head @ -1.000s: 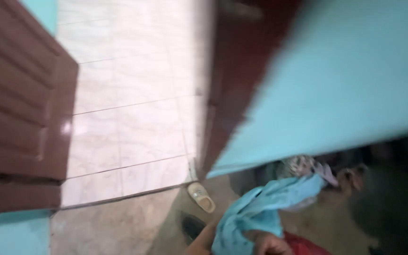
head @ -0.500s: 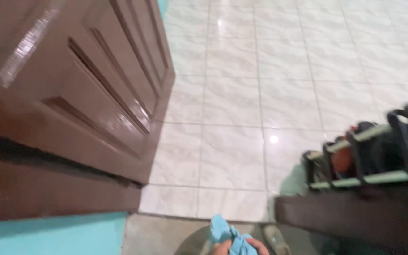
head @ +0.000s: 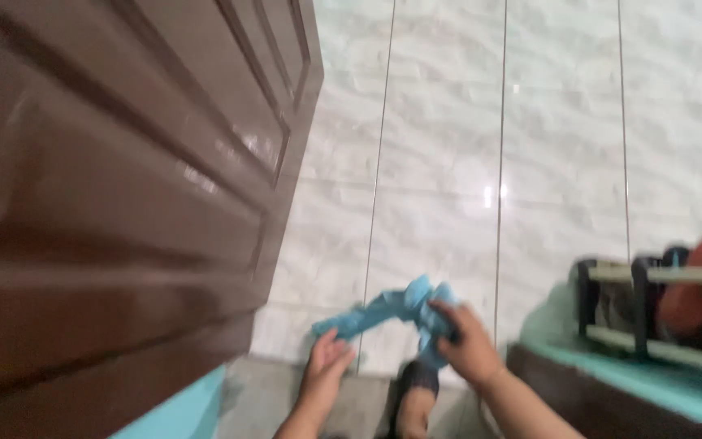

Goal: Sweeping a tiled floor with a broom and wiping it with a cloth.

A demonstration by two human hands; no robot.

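The right hand point(head: 469, 345) grips a blue cloth point(head: 400, 313) while the left hand point(head: 327, 362) loosely touches its end.

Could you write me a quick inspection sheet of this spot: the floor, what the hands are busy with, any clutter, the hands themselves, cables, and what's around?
Surface: glossy white tiled floor with thin grout lines; a duller grey strip nearest the person.
Job's things: a crumpled light blue cloth, stretched between both hands.
Clutter: a shoe rack at right holding footwear, one item orange; blurred.
Hands: left hand touches the cloth's lower left end; right hand grips its bunched right end.
Cables: nothing seen.
Surroundings: a dark brown panelled door fills the left side; a turquoise surface shows under it and below the rack; a dark sandalled foot between the forearms.
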